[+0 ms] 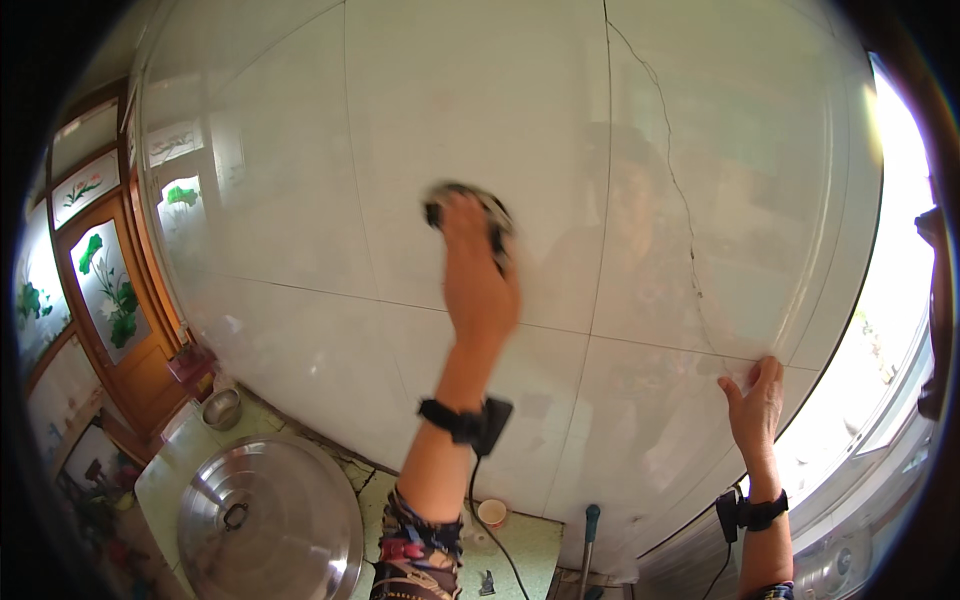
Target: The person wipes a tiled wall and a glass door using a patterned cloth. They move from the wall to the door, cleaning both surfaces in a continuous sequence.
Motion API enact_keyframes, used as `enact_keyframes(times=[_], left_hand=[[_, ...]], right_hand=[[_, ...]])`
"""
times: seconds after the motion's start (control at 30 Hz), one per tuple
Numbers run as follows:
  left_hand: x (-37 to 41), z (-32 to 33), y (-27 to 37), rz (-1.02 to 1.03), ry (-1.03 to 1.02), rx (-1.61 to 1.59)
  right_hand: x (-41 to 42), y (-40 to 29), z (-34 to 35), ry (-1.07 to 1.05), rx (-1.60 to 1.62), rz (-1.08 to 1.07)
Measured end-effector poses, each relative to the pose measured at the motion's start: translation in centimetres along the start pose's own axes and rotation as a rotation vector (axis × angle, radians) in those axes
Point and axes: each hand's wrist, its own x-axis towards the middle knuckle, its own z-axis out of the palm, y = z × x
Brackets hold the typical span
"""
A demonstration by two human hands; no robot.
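Note:
My left hand (pixel 480 277) presses a dark cloth (pixel 500 217), blurred and partly hidden under the fingers, against a glossy white tiled wall (pixel 480 90). The cloth sits above a horizontal tile joint. At the right, my right hand (pixel 756 401) rests its fingertips on the wall close to the window side, thumb apart from the fingers, holding nothing that I can see. A long crack (pixel 679 187) runs down the tiles above it. Each wrist wears a black strap with a small box and a cable.
Below left, a large round metal lid (pixel 270 517) and a metal bowl (pixel 221 409) sit on a pale green counter (pixel 525 544). A paper cup (pixel 492 513) stands by the wall. A handled pole (pixel 589 544) leans nearby. A bright window (pixel 892 247) lies right; a wooden door (pixel 112 292) left.

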Motion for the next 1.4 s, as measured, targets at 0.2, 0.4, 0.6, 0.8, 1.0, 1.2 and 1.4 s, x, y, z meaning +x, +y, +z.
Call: enact_keyframes(times=[0.2, 0.4, 0.6, 0.8, 1.0, 1.2, 1.4], left_hand=[[-3.2, -0.1, 1.0, 0.084, -0.174, -0.02], [3.8, 0.3, -3.1, 0.053, 0.03, 0.067], [-5.5, -1.4, 0.5, 0.071, -0.241, -0.028], [4.4, -0.1, -4.3, 0.017, -0.032, 0.097], [-5.9, -1.7, 0.8, 0.011, -0.408, 0.023], [-0.1, 0.2, -3.0, 0.047, -0.044, 0.081], [2.4, -0.3, -7.5, -0.199, 0.055, 0.07]], right_hand=[[-0.1, -0.1, 0.1, 0.012, 0.009, -0.019], [0.0, 0.1, 0.1, 0.001, -0.037, -0.022], [0.1, 0.3, 0.3, -0.003, -0.018, -0.014], [0.2, 0.6, 0.4, 0.005, -0.058, -0.019], [0.2, 0.5, 0.5, 0.009, -0.04, -0.012], [0.2, 0.8, 0.6, 0.015, -0.038, -0.022], [0.2, 1.1, 0.7, -0.002, -0.02, -0.01]])
